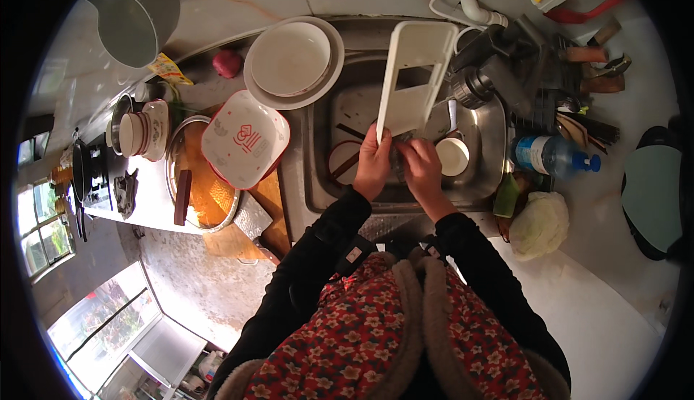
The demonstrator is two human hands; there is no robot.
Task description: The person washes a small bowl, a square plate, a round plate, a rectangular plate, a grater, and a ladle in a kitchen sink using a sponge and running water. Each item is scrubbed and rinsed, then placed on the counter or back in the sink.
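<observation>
A long, narrow white plastic panel with slot-like openings (408,114) tilts above the stainless-steel sink (493,163), its near end in the bare left hand (373,166), whose fingers I see clamped on the lower edge. The right hand (421,171) sits close beside it, fingers bunched together; from my distant feed I cannot tell whether they grip the panel. My worry is leverage: with the hold at one end, a slick or loosened grip could let the far end swing or the whole piece drop. Below, a small round white cup (453,156) would likely take the knock, and might chip. Swung left, the panel could strike the stacked round white plates (290,60); swung right, the bulky black plastic fitting (472,88). Farther out, a square, red-rimmed white dish (246,140) overlaps a wide metal basin (171,165), where I judge a nudge might tip it. What looks like a broad-bladed metal cleaver (250,216) lies near the left forearm, a hazard should that elbow drift across the worktop.
</observation>
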